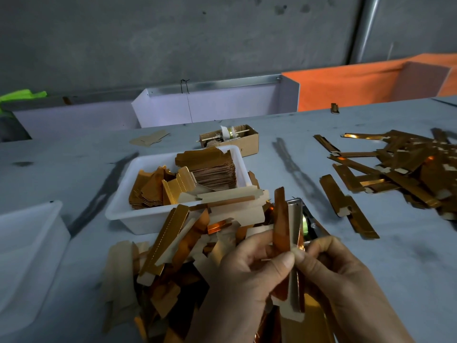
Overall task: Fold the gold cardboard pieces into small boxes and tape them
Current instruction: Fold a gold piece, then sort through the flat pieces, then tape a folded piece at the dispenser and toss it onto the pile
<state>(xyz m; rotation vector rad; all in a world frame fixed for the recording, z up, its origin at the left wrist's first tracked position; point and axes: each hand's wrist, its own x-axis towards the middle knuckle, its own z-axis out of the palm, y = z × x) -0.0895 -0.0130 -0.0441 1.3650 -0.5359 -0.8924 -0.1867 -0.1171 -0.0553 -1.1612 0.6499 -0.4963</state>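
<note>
Both hands pinch one long gold cardboard piece [282, 219], held upright and partly folded lengthwise. My left hand [244, 276] grips its middle from the left with thumb on top. My right hand [341, 273] pinches the same spot from the right. Below and left of my hands lies a loose heap of unfolded gold pieces [170, 246]. A tape dispenser [305, 219] with a greenish roll shows just behind the held piece, mostly hidden. Folded long gold boxes [400, 169] lie piled at the right of the table.
A white plastic tray [118, 209] holds stacked flat gold blanks. Behind it stands a small brown cardboard box [249, 142] with a tape roll. Another white bin [29, 243] sits at the left edge. White and orange bins [346, 87] line the table's far side.
</note>
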